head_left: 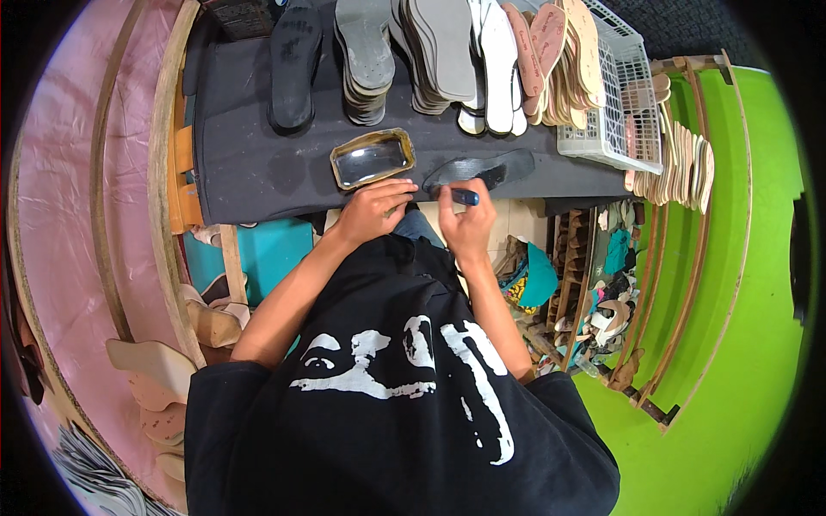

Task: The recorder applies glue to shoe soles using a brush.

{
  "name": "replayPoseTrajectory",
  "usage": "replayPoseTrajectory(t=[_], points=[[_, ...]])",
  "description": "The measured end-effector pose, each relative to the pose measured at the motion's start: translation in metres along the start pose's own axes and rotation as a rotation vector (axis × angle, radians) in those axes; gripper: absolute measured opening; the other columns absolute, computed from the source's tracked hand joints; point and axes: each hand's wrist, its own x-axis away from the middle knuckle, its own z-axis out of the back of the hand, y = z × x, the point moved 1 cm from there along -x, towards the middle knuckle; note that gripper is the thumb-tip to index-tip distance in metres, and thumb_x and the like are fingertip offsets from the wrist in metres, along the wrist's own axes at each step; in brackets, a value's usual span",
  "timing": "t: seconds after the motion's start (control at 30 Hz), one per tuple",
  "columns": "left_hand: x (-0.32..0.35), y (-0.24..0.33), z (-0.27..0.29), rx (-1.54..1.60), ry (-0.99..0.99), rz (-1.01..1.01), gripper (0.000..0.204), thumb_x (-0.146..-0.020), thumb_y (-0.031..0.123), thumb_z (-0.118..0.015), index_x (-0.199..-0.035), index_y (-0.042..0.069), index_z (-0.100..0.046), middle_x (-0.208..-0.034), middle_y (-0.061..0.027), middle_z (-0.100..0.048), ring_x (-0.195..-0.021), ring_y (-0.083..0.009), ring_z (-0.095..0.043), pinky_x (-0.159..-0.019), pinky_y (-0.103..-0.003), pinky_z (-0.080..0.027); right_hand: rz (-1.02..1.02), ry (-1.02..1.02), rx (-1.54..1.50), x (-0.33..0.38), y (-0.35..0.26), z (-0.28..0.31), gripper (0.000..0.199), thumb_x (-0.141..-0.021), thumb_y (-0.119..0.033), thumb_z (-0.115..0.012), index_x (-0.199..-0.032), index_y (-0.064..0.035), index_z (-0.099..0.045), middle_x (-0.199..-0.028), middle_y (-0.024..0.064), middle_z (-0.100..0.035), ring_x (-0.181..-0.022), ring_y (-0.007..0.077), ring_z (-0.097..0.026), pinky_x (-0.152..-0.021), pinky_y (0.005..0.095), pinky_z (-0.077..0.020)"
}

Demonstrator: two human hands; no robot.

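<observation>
A dark insole-shaped piece (509,167) lies on the black-covered table, with a wet-looking shine over part of it. Above its near-left end is my right hand (467,222), closed around a short brush-like tool with a blue handle (465,197); its working tip is hidden by the fingers. My left hand (376,209) rests at the table's near edge, fingers stretched out toward the tip of the dark piece and holding nothing. Just beyond the left hand stands a shallow container (409,148) with a crusted, brownish rim and clear liquid-looking contents.
Along the far side lie a black sole (294,69), stacked grey insoles (443,52), white ones (500,73) and tan ones (581,60). A white plastic basket (632,95) stands at the right. Shelves with loose pieces are below right; a wooden-framed pink surface (69,172) is left.
</observation>
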Motion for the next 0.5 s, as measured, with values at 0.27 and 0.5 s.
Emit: replayPoseTrajectory(t=[0.27,0.5], points=[[0.000,0.000,0.002,0.013,-0.021,-0.014,0.021,-0.084,-0.002,-0.079,-0.104,-0.001,-0.082,-0.124,-0.0116,-0.080,-0.121,-0.0299,-0.075,-0.105,-0.040,-0.061,0.079,-0.136,0.014,-0.001,0.002,0.002,0.011,-0.090,0.003,-0.078,-0.092,-0.0004,-0.067,-0.087,0.0151,-0.067,-0.074,0.0341,-0.069,-0.067,0.0413,-0.0547],[0.000,-0.001,0.003,-0.012,-0.026,-0.018,0.022,-0.083,-0.002,-0.078,-0.105,-0.001,-0.082,-0.127,-0.0115,-0.079,-0.122,-0.0297,-0.075,-0.106,-0.041,-0.060,-0.017,-0.078,0.004,-0.034,0.014,0.006,0.011,-0.089,0.002,-0.078,-0.091,0.0003,-0.068,-0.086,0.0160,-0.068,-0.076,0.0364,-0.070,-0.068,0.0405,-0.0548]])
